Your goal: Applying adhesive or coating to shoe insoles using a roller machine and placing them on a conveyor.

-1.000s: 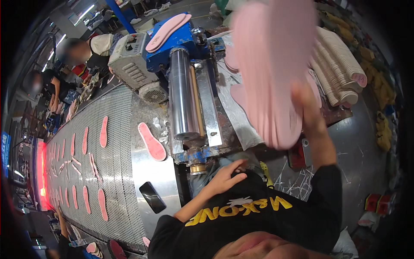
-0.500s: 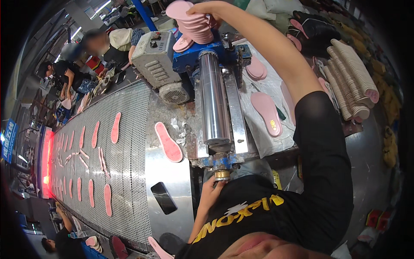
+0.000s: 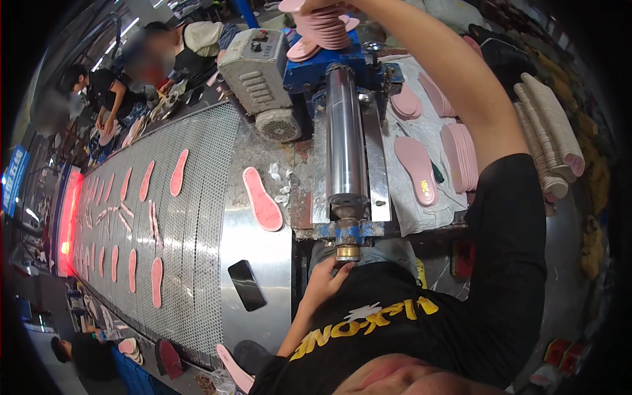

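My right hand (image 3: 322,5), partly cut off by the top edge, grips the top of a stack of pink insoles (image 3: 322,33) standing on the blue end of a roller machine. A loose pink insole (image 3: 304,50) lies beside the stack's foot. The machine's shiny steel roller (image 3: 344,131) runs from there toward my body. At its near end my left hand (image 3: 327,278) has thumb and fingers closed about the lower edge of a brass fitting (image 3: 347,253). Another pink insole (image 3: 263,199) lies on the ledge left of the roller.
Pink insoles lie in rows on a mesh conveyor (image 3: 197,217), which runs left to a red-lit opening (image 3: 69,224). A black phone (image 3: 247,286) rests on the metal plate. More insoles (image 3: 459,158) lie on white sheeting at right, near pale stacks (image 3: 543,141). Other people work at far left.
The view has shifted, so the roller and stack sit farther right and higher. Insoles on the conveyor have moved a little left. My left hand stays at the brass fitting.
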Tool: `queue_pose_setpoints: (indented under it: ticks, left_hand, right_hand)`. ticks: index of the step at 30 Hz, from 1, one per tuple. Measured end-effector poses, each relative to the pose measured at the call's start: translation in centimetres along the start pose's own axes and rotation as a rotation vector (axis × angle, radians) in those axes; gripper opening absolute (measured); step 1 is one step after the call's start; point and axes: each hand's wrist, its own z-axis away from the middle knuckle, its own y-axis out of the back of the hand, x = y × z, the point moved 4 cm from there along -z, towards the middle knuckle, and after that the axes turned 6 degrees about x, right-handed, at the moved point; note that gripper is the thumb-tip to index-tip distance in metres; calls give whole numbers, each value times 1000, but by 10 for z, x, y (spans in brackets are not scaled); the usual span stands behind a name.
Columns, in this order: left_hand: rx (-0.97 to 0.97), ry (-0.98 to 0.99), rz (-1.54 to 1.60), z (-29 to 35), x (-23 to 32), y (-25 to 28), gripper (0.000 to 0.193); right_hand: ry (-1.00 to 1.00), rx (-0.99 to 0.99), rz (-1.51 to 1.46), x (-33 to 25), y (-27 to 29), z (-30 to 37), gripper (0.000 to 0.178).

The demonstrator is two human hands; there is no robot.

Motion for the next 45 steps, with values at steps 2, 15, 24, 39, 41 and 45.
queue_pose_setpoints:
  ticks: [2, 15, 24, 39, 41, 45]
  left_hand:
    - [9, -56, -12, -1, 8, 0, 22]
    - [120, -298, 235, -54, 100, 115, 11]
    - [-245, -572, -376, -207, 155, 114, 63]
    - [-413, -575, -830, -240, 150, 180, 89]
    - [-346, -420, -762, -224, 122, 206, 91]
    - [-321, 109, -63, -158, 28, 249, 85]
  right_hand:
    - [57, 325, -66, 18, 22, 8, 52]
    - [236, 677, -1460, 260, -85, 188, 24]
    - [104, 550, -1052, 208, -179, 191, 18]
    - [317, 330, -1329, 84, -218, 235, 23]
    - [290, 353, -1334, 96, -223, 239, 23]
    - [169, 380, -1352, 132, -249, 249, 21]
